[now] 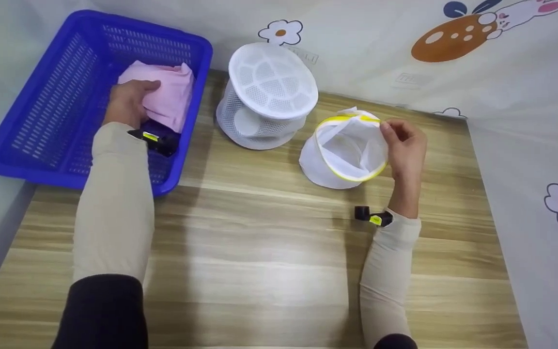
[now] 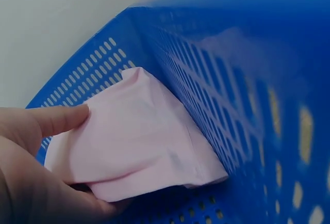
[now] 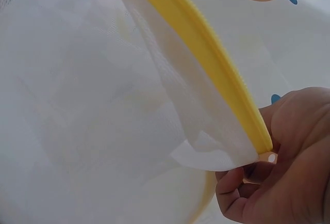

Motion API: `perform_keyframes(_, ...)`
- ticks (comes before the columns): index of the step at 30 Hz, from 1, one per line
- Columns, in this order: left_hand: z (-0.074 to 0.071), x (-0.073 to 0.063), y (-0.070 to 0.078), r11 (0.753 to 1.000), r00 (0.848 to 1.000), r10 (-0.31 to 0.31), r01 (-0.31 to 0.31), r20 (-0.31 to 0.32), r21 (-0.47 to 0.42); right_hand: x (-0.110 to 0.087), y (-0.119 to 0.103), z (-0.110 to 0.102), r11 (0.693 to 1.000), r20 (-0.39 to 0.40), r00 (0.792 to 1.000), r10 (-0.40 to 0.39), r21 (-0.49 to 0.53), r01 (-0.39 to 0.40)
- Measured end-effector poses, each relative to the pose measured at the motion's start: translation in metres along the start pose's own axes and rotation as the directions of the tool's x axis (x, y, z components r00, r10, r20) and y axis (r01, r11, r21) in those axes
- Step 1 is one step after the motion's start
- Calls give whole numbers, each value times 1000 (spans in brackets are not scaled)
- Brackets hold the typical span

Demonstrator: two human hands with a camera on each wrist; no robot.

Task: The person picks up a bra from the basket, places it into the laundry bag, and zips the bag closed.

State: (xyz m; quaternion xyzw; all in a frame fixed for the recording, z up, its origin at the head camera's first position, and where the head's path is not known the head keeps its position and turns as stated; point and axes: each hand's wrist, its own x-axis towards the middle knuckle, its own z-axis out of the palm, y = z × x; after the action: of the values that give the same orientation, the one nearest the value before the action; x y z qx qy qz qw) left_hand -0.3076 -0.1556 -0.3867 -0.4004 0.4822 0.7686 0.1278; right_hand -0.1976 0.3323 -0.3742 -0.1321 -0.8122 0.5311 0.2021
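Inside the blue basket [image 1: 194, 111], my left hand [image 1: 129, 99] grips a folded pink cloth [image 1: 170, 89]. The left wrist view has the thumb [image 2: 64, 118] on top of the pink fabric and the other fingers under its near edge. My right hand [image 1: 407, 145] pinches the yellow-zippered rim of a white mesh laundry bag [image 1: 330, 177]. This bag stands round on the table with its mouth facing up. In the right wrist view, the yellow zipper [image 3: 206, 53] runs down to the right fingers, with a flap of white fabric beside it.
Between basket and open bag stands a second white mesh laundry bag [image 1: 262, 131], taller, with its round lid [image 1: 274, 80] on top. Behind them rises a patterned wall covering [image 1: 356, 63]. The wood-grain table [image 1: 269, 252] stretches toward me.
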Motion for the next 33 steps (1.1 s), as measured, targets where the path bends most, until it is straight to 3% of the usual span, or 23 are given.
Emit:
perform_keyframes(7, 0, 0, -5, 991, 993, 121, -121, -2, -61, 0, 2, 2, 1000, 12, 1000, -5, -14, 5)
perform_keyframes(10, 2, -3, -4, 987, 988, 156, -157, -15, -45, 0, 1, 1, 1000, 8, 1000, -2, -19, 2)
perform_keyframes(15, 4, -11, 6, 980, 979, 200, -200, -27, -2, 0, 0, -1, 1000, 17, 1000, -12, -20, 12)
perform_keyframes(21, 1, -25, 21, 956, 967, 254, -250, -10, 151, -1, 0, -3, 1000, 27, 1000, -13, -1, 13)
perform_keyframes(24, -2, -32, 24, 947, 962, 273, -269, 2, 175, 0, 1, -3, 1000, 43, 999, -19, -10, 19)
perform_keyframes(27, -2, -40, 27, 944, 950, 313, -311, -4, 114, 1, 1, -2, 999, 65, 998, -21, -29, 23)
perform_keyframes(33, 14, -60, 35, 903, 903, 428, -429, -38, -14, 2, -3, -2, 999, 70, 998, -8, -52, 11)
